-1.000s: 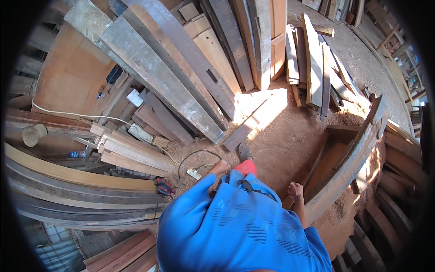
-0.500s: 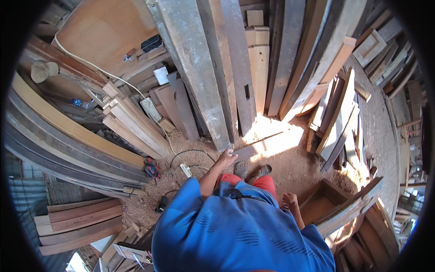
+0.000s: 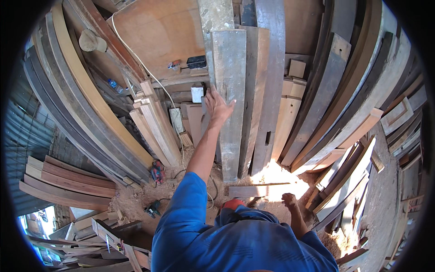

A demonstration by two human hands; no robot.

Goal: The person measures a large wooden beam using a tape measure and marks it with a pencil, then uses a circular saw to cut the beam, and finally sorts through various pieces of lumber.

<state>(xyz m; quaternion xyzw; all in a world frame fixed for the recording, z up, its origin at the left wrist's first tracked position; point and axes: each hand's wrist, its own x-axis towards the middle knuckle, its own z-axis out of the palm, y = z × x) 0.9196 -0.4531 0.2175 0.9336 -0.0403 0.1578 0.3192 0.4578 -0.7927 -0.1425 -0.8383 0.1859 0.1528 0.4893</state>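
Observation:
A long grey plank [image 3: 229,109] leans upright against the wall ahead of me. My left hand [image 3: 218,108] is raised to its left edge, thumb spread away from the fingers. Whether the fingertips reach around behind the edge is hidden. Low in front of me is a short grey-brown board [image 3: 253,191], its right part in bright sunlight. My right hand [image 3: 290,200] hangs beside that board's right end, fingers curled in, with nothing visible in it. Brown and grey planks [image 3: 269,90] stand just right of the leaning plank.
Pale timber strips [image 3: 156,131] lean to the left, near a white cable [image 3: 149,72]. A red and black power tool [image 3: 157,172] and a dark tool [image 3: 153,208] lie on the sawdust floor [image 3: 136,197]. Offcuts [image 3: 344,181] are propped at right; stacked boards [image 3: 68,183] lie at left.
My left hand has left the end of the short board and moved up to the leaning grey plank. The view has tilted upward, and my right hand remains low with curled fingers.

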